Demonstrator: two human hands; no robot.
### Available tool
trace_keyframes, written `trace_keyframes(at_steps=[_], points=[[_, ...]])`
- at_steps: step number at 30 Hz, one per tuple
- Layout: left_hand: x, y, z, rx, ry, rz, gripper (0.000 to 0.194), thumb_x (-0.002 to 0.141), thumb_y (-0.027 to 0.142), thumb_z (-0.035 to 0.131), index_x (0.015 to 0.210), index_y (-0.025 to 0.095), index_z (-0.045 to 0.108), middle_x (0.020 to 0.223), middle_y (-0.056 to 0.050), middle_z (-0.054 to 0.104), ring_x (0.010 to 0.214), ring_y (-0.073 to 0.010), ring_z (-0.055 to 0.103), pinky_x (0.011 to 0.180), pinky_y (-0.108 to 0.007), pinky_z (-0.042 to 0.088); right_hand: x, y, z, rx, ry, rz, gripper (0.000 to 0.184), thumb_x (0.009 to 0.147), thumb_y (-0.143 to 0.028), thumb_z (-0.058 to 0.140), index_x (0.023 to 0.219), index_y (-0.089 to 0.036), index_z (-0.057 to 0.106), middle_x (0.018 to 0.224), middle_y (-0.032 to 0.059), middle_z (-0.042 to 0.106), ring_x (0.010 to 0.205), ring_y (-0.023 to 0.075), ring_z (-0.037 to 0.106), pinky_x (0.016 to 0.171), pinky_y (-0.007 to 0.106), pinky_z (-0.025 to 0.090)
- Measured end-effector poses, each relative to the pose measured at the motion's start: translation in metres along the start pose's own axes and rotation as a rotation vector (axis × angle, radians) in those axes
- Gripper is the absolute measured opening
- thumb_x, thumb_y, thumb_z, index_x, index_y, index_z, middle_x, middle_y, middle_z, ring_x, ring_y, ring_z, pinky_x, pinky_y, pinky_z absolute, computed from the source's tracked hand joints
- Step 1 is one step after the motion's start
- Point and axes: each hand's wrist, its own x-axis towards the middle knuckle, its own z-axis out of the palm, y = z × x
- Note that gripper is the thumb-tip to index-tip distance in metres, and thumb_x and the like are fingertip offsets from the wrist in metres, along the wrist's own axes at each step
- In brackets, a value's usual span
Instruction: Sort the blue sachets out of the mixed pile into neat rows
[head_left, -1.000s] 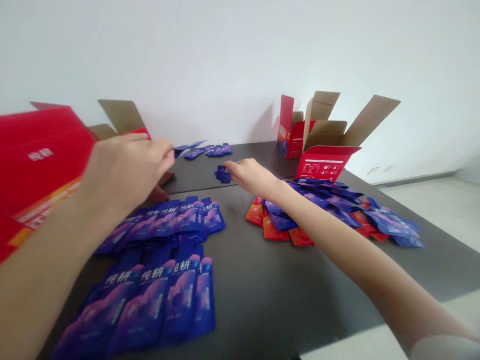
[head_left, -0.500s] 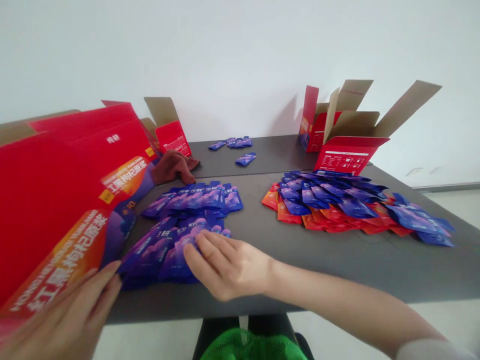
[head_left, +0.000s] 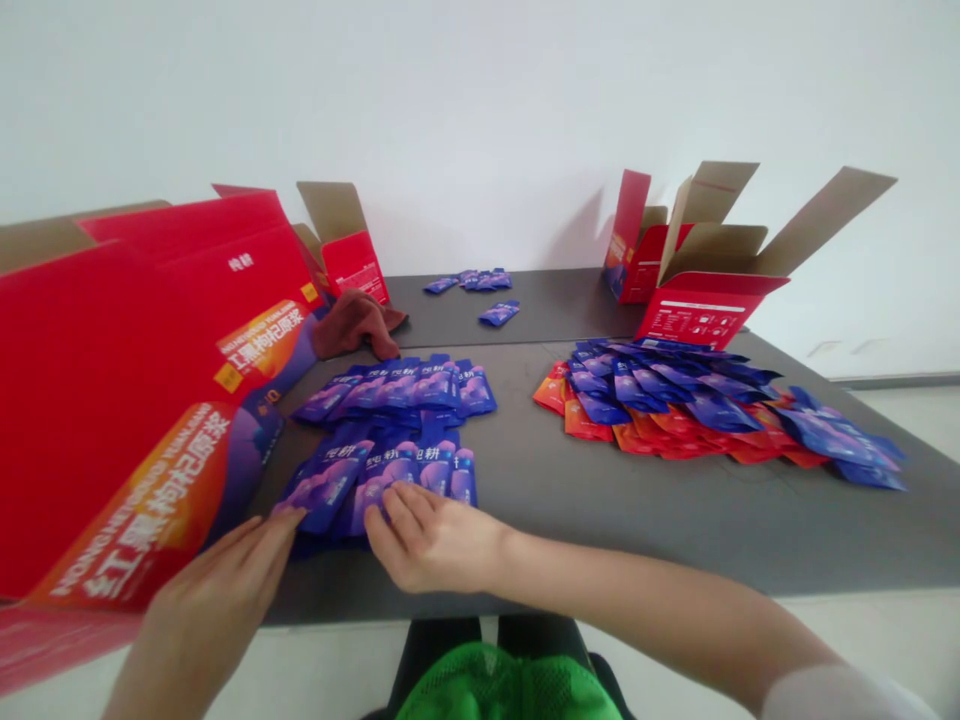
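Two rows of blue sachets [head_left: 390, 395] laid out; right hand [head_left: 435, 540] open upon them, left hand [head_left: 210, 600] open just beside. Red-and-blue sachet heap [head_left: 675, 410] lies right of the rows, a few loose sachets [head_left: 472, 282] beyond them

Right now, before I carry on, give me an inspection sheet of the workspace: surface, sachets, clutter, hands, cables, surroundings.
Surface: dark grey table, flat, sachets spread across it.
Job's things: blue sachets in two overlapping rows; blue and orange sachets in a heap to the right.
Clutter: brown cloth; loose sachets near the far edge; open red cartons.
Hands: left hand beside the large red carton, fingertips at the near row; right hand on that row.
Cables: nothing seen.
Surroundings: white wall; pale floor; green mesh below the table.
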Motion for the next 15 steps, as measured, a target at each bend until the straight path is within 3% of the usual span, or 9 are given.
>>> trace_keyframes(at_steps=[2, 4, 9, 12, 13, 15], points=[[0.004, -0.001, -0.001, 0.074, -0.014, 0.041, 0.057, 0.081, 0.012, 0.016, 0.119, 0.026, 0.056, 0.101, -0.003, 0.069, 0.084, -0.0231, 0.066, 0.075, -0.04, 0.057, 0.0, -0.004, 0.003, 0.021, -0.059, 0.014, 0.028, 0.088, -0.013, 0.036, 0.106, 0.001, 0.054, 0.094, 0.0208, 0.064, 0.087, 0.0208, 0.064, 0.083, 0.035, 0.049], [0.01, -0.001, -0.005, 0.131, -0.027, 0.079, 0.052, 0.081, 0.011, 0.018, 0.099, 0.021, 0.066, 0.099, -0.003, 0.069, 0.08, -0.0213, 0.066, 0.076, -0.039, 0.057, 0.001, -0.007, 0.006, 0.028, -0.089, 0.027, 0.028, 0.088, -0.011, 0.035, 0.107, 0.002, 0.052, 0.096, 0.0228, 0.064, 0.088, 0.0213, 0.064, 0.083, 0.036, 0.049], [0.026, 0.001, -0.011, 0.206, 0.036, 0.162, 0.053, 0.076, 0.005, 0.019, 0.086, 0.018, 0.07, 0.093, -0.004, 0.071, 0.075, -0.0189, 0.066, 0.071, -0.036, 0.057, 0.004, -0.008, 0.007, 0.053, -0.125, 0.065, 0.024, 0.087, -0.01, 0.037, 0.102, -0.002, 0.054, 0.093, 0.0188, 0.064, 0.088, 0.0215, 0.062, 0.08, 0.034, 0.048], [0.021, -0.003, -0.008, 0.195, 0.102, 0.266, 0.055, 0.074, 0.003, 0.02, 0.081, 0.021, 0.072, 0.099, -0.004, 0.069, 0.084, -0.0218, 0.066, 0.07, -0.038, 0.057, 0.004, -0.004, 0.003, 0.107, -0.127, 0.071, 0.021, 0.087, -0.012, 0.039, 0.097, -0.007, 0.056, 0.096, 0.0155, 0.064, 0.091, 0.0212, 0.061, 0.083, 0.034, 0.046], [0.016, -0.005, -0.005, 0.153, 0.108, 0.258, 0.056, 0.074, 0.004, 0.02, 0.082, 0.022, 0.072, 0.104, -0.003, 0.068, 0.089, -0.0226, 0.065, 0.073, -0.039, 0.057, 0.004, -0.003, 0.001, 0.134, -0.117, 0.074, 0.02, 0.088, -0.015, 0.039, 0.095, -0.008, 0.057, 0.1, 0.0147, 0.063, 0.093, 0.0213, 0.06, 0.086, 0.035, 0.045], [0.005, -0.01, -0.001, -0.006, 0.091, 0.094, 0.055, 0.077, 0.007, 0.021, 0.09, 0.027, 0.07, 0.114, 0.0, 0.063, 0.102, -0.0219, 0.061, 0.084, -0.041, 0.053, 0.004, 0.002, -0.004, 0.208, -0.086, 0.1, 0.022, 0.09, -0.024, 0.039, 0.091, -0.012, 0.058, 0.107, 0.0122, 0.062, 0.095, 0.0213, 0.059, 0.091, 0.037, 0.042]])
